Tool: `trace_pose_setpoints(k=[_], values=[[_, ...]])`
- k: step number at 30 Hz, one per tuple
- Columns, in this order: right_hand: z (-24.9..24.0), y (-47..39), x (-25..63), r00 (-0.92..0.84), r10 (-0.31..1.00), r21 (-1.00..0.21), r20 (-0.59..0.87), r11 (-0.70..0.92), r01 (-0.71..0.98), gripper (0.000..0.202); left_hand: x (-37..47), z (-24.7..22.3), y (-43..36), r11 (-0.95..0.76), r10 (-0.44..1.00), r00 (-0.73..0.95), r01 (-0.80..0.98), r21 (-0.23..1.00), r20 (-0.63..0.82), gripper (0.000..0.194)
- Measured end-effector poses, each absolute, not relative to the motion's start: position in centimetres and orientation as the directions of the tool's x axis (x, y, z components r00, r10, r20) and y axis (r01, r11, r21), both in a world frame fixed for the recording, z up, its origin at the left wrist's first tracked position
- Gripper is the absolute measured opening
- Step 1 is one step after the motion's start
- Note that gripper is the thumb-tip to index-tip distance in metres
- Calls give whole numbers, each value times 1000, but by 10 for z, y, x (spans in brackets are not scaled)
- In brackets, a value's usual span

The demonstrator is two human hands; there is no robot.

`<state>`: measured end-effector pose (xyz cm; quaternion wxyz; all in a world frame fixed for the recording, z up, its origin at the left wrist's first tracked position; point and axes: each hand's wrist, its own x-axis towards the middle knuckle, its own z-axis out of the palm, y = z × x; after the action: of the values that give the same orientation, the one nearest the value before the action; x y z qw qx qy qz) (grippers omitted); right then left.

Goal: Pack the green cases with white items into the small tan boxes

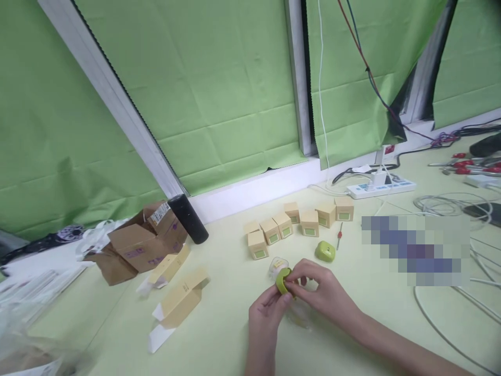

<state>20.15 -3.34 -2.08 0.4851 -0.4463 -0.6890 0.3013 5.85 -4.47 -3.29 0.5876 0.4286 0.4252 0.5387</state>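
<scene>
My left hand (pixel 270 308) grips a curved, olive-green shell (pixel 282 282) from below, thumb and fingers closed on it. From the right, my right hand (pixel 319 282) pinches the shell's other side near its opening. Just behind the fingers sits a clear plastic piece (pixel 277 265) with a yellow label. Another clear plastic wrapper (pixel 299 316) lies under my right hand, partly hidden. A rounded green case (pixel 325 251), like an earbud case, rests on the table beyond my right hand. Behind it is a small screwdriver (pixel 340 236) with a red part.
Several small tan boxes (pixel 257 245) stand behind the hands. Two opened tan cartons (pixel 183 303) lie left, near a brown cardboard box (pixel 143 240) and a black cylinder (pixel 188 219). At back right are a power strip (pixel 381 189) and loose white cables (pixel 442 203).
</scene>
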Motion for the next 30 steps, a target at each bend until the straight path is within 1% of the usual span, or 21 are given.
trace_pose_setpoints(k=[3, 5, 10, 14, 17, 21, 25, 27, 30], values=[[-24, -34, 201, -176, 861, -747, 477, 503, 436, 12, 58, -35, -45, 26, 999, 46, -254, 967, -15, 35], [-27, -34, 202, -213, 834, -693, 509, 545, 472, 12, 58, -36, -45, 21, 999, 48, -254, 967, -9, 35], [-29, -34, 203, -261, 795, -631, 547, 597, 496, 14, 58, -34, -47, 5, 998, 69, -241, 970, 12, 38], [-28, -33, 206, -271, 770, -583, 578, 621, 524, 19, 53, -33, -48, 2, 991, 134, -163, 987, 20, 34], [-25, -33, 209, -271, 787, -655, 554, 613, 443, 17, 51, -36, -47, 26, 990, 142, -163, 986, -3, 31], [-21, -34, 211, -258, 872, -786, 416, 488, 380, 16, 49, -41, -43, 78, 989, 139, -231, 970, -46, 30], [-20, -33, 213, -261, 920, -887, 291, 362, 288, 13, 47, -43, -40, 67, 984, 175, -237, 969, -26, 25], [-20, -33, 213, -272, 929, -914, 250, 319, 251, 12, 46, -44, -39, 74, 981, 192, -223, 972, -30, 24], [-18, -33, 214, -301, 925, -923, 230, 305, 234, 13, 46, -46, -38, 89, 977, 208, -216, 972, -44, 21]])
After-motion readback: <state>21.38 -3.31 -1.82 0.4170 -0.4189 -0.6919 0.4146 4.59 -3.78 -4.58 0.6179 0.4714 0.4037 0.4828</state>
